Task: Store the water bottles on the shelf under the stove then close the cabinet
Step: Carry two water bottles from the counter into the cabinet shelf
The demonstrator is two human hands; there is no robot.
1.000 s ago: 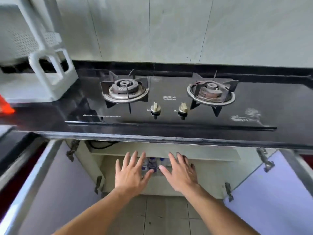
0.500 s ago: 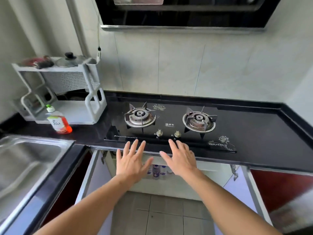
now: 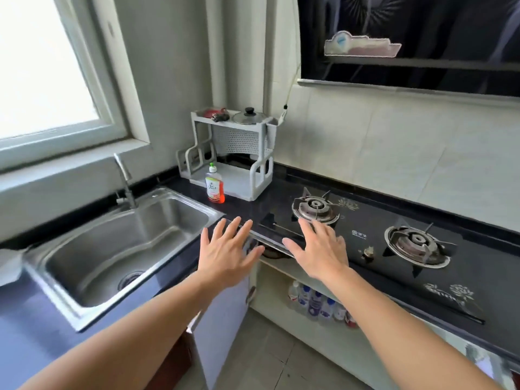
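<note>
Kitchen counter (image 3: 253, 204) | shelf (image 3: 315, 319): water bottles (image 3: 315, 302) in row | cabinet door (image 3: 222, 319) ajar | left hand (image 3: 225, 257), right hand (image 3: 320, 251) grips spread, empty

Both hands, left hand (image 3: 226, 256) and right hand (image 3: 320, 253), spread flat above the stove (image 3: 394, 243); water bottles (image 3: 318, 304) stand beneath it, cabinet door (image 3: 222, 319) open.

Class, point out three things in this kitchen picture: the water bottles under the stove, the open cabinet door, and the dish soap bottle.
water bottles (image 3: 315, 302): head view, on the label of a middle bottle.
cabinet door (image 3: 222, 319): head view, on its pale inner face.
dish soap bottle (image 3: 214, 188): head view, on its label.
</note>
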